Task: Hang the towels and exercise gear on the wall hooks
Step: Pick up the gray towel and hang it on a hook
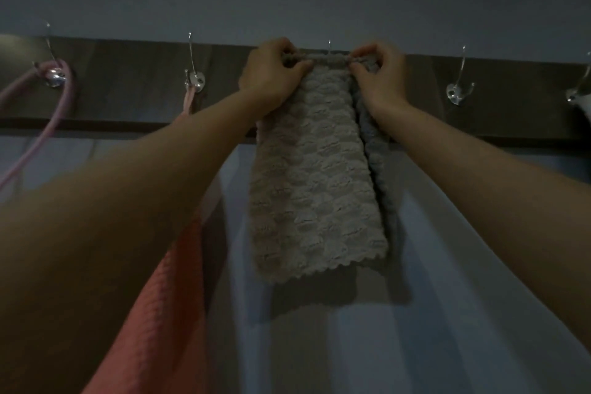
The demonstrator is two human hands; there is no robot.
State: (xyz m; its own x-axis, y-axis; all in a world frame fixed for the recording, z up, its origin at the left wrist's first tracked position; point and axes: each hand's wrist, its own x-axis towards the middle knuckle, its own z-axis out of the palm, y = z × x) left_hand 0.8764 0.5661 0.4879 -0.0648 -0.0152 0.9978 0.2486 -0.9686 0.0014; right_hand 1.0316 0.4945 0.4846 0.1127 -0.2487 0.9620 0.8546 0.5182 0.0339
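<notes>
A grey textured towel (pixel 315 182) hangs down from the middle of a dark wooden hook rail (pixel 128 67). My left hand (pixel 271 77) pinches the towel's top edge on its left. My right hand (pixel 380 77) pinches the same edge on its right. The tip of the middle metal hook (pixel 329 46) sticks up just behind the towel's top edge between both hands; its base is hidden. A coral towel (pixel 172 297) hangs from the hook (pixel 194 80) to the left, partly behind my left forearm. A pink loop, perhaps an exercise band (pixel 54 118), hangs on the far-left hook (pixel 55 75).
To the right of the grey towel, one metal hook (pixel 456 93) carries nothing. At the frame's right edge another hook (pixel 575 94) holds something white, mostly cut off. The wall above and below the rail is plain and dim.
</notes>
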